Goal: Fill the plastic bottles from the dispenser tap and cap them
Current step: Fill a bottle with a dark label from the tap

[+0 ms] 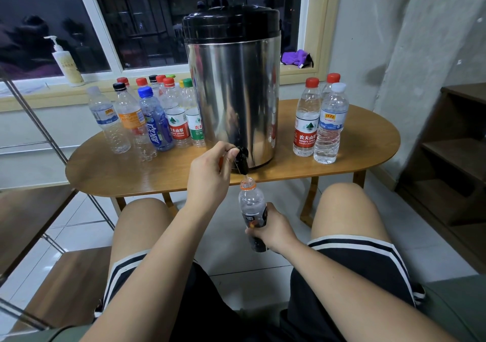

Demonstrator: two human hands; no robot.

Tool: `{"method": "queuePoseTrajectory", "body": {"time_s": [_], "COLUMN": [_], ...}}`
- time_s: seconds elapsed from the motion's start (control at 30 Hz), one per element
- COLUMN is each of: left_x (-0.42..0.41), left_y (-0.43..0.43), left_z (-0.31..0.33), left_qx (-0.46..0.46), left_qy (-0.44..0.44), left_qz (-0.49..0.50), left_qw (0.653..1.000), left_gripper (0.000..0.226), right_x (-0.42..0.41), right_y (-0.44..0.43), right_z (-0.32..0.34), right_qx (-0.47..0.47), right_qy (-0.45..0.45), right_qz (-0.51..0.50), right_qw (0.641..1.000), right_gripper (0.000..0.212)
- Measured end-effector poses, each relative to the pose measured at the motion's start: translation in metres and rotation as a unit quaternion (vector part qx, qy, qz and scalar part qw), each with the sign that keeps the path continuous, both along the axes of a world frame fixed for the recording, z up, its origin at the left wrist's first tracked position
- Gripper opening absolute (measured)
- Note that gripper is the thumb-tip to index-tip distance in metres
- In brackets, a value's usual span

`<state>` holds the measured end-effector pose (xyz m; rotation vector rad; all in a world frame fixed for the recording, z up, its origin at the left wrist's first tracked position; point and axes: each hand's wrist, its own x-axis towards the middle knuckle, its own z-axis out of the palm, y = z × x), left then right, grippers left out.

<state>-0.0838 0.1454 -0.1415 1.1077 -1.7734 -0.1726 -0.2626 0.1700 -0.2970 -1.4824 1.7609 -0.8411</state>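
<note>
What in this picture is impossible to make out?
Head view:
- Water left inside the dispenser: its steel wall hides it.
- Water level in the bottle: dark label and right hand cover it.
- The tap lever: left hand covers it.
- The back bottles: front ones hide all but caps.

Home: wooden table (105, 170), lotion bottle (69, 68)

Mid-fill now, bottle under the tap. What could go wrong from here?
1. The bottle is held in mid-air past the table edge by the right hand alone, gripping low; if its narrow mouth drifts from under the tap, water likely hits the floor.
2. The bottle's dark label hides part of the level, so the left hand on the tap lever may release late and overflow.
</note>
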Motion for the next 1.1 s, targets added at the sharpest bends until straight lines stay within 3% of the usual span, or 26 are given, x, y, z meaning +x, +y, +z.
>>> {"method": "queuePoseTrajectory", "body": {"time_s": [0.93, 1.1], "left_x": [0.001, 0.008], "left_y": [-0.025, -0.016], "left_z": [0.030, 0.020], "left_qx": [0.066, 0.082], "left_qy": [-0.029, 0.049], "left_qz": [-0.006, -0.020], "left_qw": [0.997, 0.995], "left_gripper": [0.024, 0.036], "right_x": [0.004, 0.005], "right_y": [0.003, 0.003], "right_z": [0.006, 0.005], "right_qx": [-0.009, -0.015], "right_qy": [-0.023, -0.019], "right_qz": [-0.011, -0.011], "right_qw": [1.000, 1.000], "right_gripper": [0.054, 0.055]}}
